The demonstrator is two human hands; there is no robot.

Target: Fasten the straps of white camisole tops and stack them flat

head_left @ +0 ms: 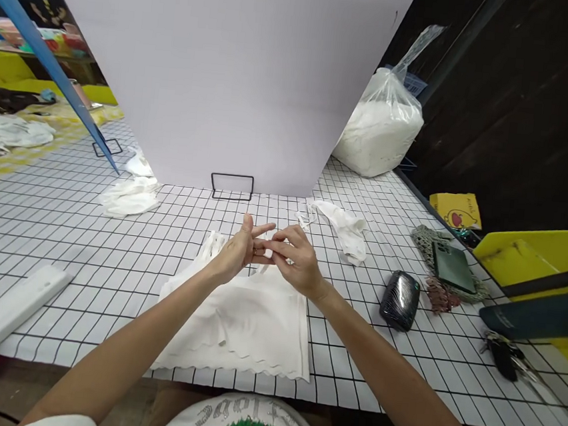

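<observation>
My left hand (239, 249) is raised over the table with its fingers stretched out and apart. The fingers of my right hand (298, 260) pinch a small white piece (268, 254) that sits at a finger of my left hand; whether it is tape or a finger cover, I cannot tell. Below both hands a white garment (258, 324) with a wavy hem lies flat near the table's front edge, its gathered upper part partly hidden by my hands and left forearm.
A large pale board (226, 80) stands behind, near a black wire stand (232, 186). White cloth lies crumpled at left (132, 195) and right (345, 229). A filled plastic bag (385, 126), black case (400, 300), phone (454, 266), keys (506, 355) and white power strip (13, 307) surround the gridded tablecloth (123, 264).
</observation>
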